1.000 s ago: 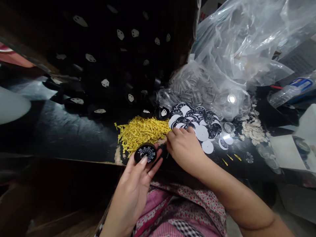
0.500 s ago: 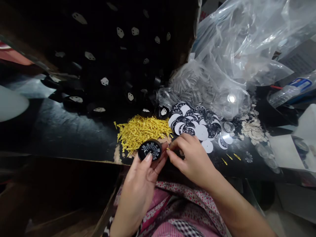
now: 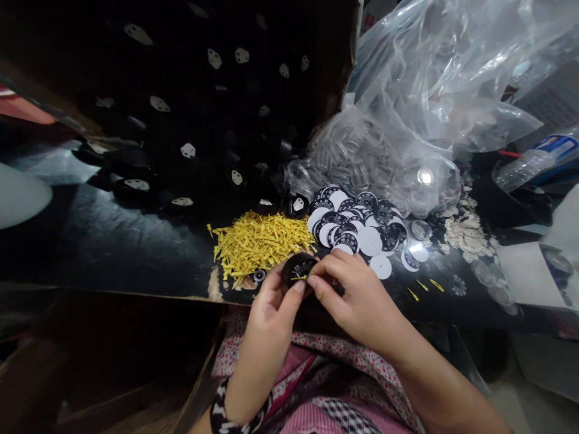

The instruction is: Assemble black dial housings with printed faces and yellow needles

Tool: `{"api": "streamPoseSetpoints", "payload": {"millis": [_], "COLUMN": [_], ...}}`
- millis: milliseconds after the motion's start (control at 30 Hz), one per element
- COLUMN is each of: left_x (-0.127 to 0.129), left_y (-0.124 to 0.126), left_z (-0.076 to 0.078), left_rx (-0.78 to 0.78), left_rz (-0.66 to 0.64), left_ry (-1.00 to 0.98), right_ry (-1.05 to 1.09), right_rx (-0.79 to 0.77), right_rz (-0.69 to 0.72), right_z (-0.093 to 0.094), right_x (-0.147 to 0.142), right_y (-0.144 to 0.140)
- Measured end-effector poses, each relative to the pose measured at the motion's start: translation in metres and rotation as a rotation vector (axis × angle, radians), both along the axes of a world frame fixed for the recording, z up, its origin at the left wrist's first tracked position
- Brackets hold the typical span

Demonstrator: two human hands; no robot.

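Black counter (image 3: 136, 241) mid-frame, clear plastic bag (image 3: 434, 90) upper right. Pile of yellow pointers (image 3: 260, 244) near center. Left hand (image 3: 271, 307) holds black dial gauge (image 3: 299, 265), just below center; right hand (image 3: 350, 289), fingers pinched narrow, holds single pointer (image 3: 298, 278) at its face.

Across the middle of the scene runs a black tabletop (image 3: 136, 259), glossy and scuffed, and look at that front edge: worn to a pale, bare patch (image 3: 215, 286) left of centre! Cool, whitish light lands on the left side here, spreading into a soft, smeary sheen. Down below, lower left, it's all deep brown shadow, detail swallowed up. Over to the lower right, a greyish stretch of floor (image 3: 513, 395) comes through, dimly lit.
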State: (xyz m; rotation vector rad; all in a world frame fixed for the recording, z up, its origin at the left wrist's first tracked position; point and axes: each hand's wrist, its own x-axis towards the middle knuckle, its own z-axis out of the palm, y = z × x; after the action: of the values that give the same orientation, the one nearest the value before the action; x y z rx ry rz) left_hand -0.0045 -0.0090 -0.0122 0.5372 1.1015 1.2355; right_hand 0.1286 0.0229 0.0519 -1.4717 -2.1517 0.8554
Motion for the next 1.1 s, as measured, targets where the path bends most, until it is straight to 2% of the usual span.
{"api": "streamPoseSetpoints", "payload": {"millis": [67, 233, 367, 567, 633, 733, 800, 867, 1000, 1100], "left_x": [-0.002, -0.008, -0.009, -0.012, -0.014, -0.019, -0.023, -0.026, -0.023, -0.013], "left_y": [-0.001, -0.002, -0.003, -0.006, -0.004, 0.0, 0.001, 0.001, -0.002, -0.003], "left_z": [0.001, 0.015, 0.022, 0.023, 0.021, 0.015, 0.011, 0.007, 0.005, 0.005], "left_rx": [0.049, 0.188, 0.282, 0.288, 0.258, 0.145, 0.072, 0.024, -0.104, -0.292], "left_rz": [-0.013, -0.035, -0.016, -0.004, -0.043, -0.134, -0.18, -0.196, -0.123, -0.036], "left_ry": [0.065, 0.297, 0.448, 0.558, 0.508, 0.326, 0.219, 0.209, 0.309, 0.136], "right_ry": [0.004, 0.063, 0.028, 0.031, 0.039, 0.038, 0.007, -0.086, -0.266, -0.238], "right_rx": [-0.004, -0.018, -0.006, -0.006, -0.014, 0.028, 0.141, 0.283, 0.453, 0.393], "right_rz": [0.006, 0.017, 0.0, -0.059, -0.068, -0.042, 0.014, 0.074, 0.147, 0.087], "right_z": [0.001, 0.002, 0.003, 0.001, 0.001, 0.002, 0.002, -0.001, -0.007, -0.006], "right_x": [0.001, 0.003, -0.002, -0.009, -0.008, -0.004, -0.001, 0.0, -0.003, -0.008], "right_y": [0.0, -0.003, -0.009, -0.015, -0.013, -0.008, -0.003, 0.002, 0.009, 0.01]}}
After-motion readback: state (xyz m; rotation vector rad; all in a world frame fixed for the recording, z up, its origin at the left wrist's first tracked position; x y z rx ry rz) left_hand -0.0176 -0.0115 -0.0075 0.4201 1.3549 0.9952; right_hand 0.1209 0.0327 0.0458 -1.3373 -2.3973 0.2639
